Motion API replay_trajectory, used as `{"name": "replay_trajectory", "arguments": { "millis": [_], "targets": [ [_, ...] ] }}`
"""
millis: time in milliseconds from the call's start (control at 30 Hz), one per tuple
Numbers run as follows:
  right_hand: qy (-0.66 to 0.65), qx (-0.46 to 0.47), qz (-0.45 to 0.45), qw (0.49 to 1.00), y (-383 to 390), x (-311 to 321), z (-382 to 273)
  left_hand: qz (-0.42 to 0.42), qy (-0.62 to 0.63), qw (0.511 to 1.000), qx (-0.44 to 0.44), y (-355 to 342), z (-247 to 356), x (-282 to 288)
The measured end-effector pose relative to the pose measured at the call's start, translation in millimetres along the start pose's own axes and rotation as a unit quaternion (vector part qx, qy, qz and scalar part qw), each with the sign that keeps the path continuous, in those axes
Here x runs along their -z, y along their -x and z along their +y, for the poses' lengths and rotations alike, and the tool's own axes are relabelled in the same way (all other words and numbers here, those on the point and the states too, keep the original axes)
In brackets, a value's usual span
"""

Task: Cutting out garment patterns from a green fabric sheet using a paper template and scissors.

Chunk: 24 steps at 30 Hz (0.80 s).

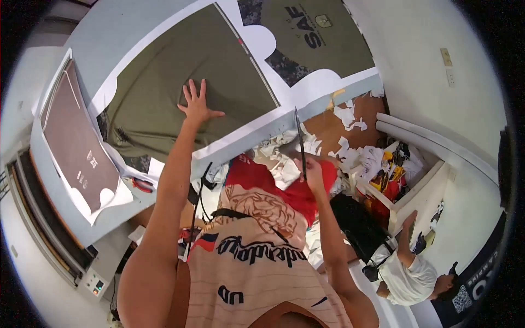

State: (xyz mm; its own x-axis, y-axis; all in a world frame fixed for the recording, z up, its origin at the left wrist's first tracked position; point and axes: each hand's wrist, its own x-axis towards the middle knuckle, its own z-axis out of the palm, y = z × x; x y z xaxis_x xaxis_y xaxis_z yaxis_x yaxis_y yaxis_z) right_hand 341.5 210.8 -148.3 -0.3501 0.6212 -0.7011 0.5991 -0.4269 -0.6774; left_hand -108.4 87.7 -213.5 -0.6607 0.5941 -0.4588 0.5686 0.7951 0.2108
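Observation:
My left hand [200,108] lies with fingers spread on a dark olive fabric panel [164,71] with camouflage edges, which rests on white paper on the pale table. The fabric is rippled below and left of the hand. My right hand [310,174] is closed round what looks like a long pair of scissors [299,134], held upright in view just beyond the table's front edge, blades toward the top. A second olive printed panel [339,49] lies at the upper right. A brown-grey printed panel [82,142] on white paper hangs near the table's left side.
Red-handled pliers [141,183] sit at the table's left corner, near a long machine [44,224]. Paper scraps [344,117] litter the space below. A wooden bin [432,171] holds cloth. A co-worker in a white T-shirt [410,276] is at the lower right, beside a wall.

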Motion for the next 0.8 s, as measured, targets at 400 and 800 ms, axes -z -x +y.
{"name": "replay_trajectory", "arguments": {
  "millis": [400,800],
  "targets": [
    [0.026,-0.005,-0.239,0.971,-69.2,28.0,-11.1,0.037,-0.022,0.999,-0.017,-0.8,-14.6,-0.8],
    [-0.043,-0.009,-0.217,0.975,-86.5,-6.7,-3.0,0.032,-0.030,0.999,-0.023,-8.0,-33.0,6.8]
  ]
}}
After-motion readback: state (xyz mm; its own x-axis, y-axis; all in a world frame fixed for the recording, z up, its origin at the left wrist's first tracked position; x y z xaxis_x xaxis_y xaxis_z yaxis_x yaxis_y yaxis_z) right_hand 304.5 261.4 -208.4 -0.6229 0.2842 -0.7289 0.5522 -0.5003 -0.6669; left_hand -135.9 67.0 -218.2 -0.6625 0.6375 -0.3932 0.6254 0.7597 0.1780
